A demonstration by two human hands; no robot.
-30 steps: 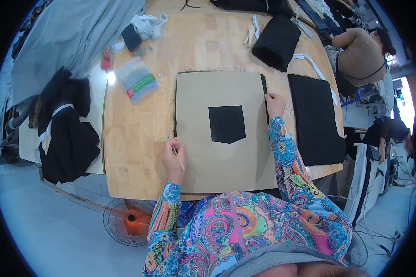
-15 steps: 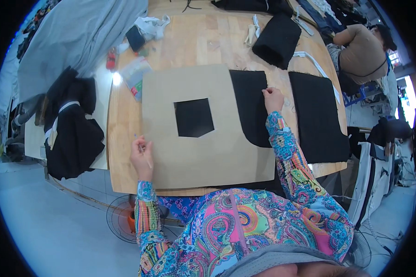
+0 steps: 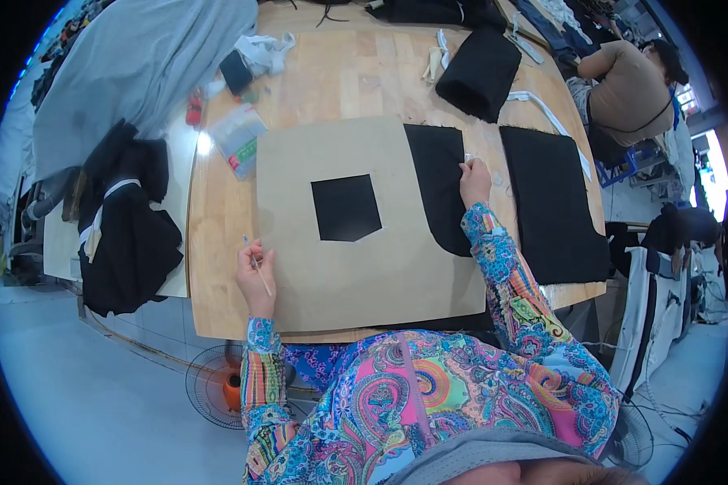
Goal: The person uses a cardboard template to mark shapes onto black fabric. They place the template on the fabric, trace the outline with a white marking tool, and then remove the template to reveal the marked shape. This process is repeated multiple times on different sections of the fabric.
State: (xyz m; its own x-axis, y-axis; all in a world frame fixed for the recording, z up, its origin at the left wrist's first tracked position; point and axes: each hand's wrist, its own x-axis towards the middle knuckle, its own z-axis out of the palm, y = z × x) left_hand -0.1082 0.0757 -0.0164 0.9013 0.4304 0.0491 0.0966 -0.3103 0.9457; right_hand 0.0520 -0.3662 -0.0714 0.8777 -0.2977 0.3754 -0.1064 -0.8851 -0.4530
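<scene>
Head: template (image 3: pixel 364 279), green-labelled packet (image 3: pixel 239 145)

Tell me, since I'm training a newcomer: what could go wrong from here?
The tan board lies askew, leaving part of the black fabric bare, so it might slip or drag the fabric. Its upper left corner seems to overlap the clear packet, which could get pushed. The left hand holds a slim stick beside the board's edge, which might scuff it.
</scene>
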